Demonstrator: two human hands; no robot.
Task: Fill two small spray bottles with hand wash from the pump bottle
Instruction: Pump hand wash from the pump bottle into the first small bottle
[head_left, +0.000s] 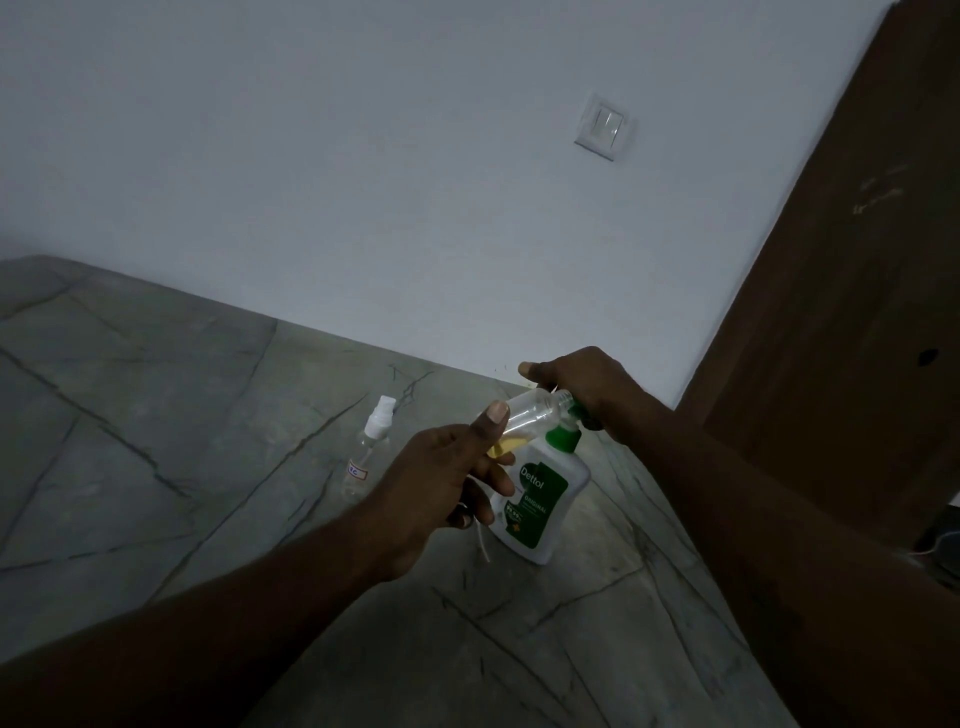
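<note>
pump bottle (545, 499) stands on the counter (156, 415) near the wall, its green top under the right hand (582, 384), whose fingers curl down over the pump. the left hand (441, 483) grips an open bottle (530, 413), tilted, neck at the nozzle, some yellow liquid inside. its lower fingers also pinch a thin white tube (482, 543). a capped bottle (371, 447) stands to the left, apart.

**Both hands gripping, arms stretched forward**

Both bare forearms reach forward and converge. The left hand (457, 483) grips a tilted spray bottle (535, 410), thumb pressed up its side and fingers curled beneath. Just beyond it, the right hand (582, 387) curls over the pump (563, 440), thumb pointing left.
</note>
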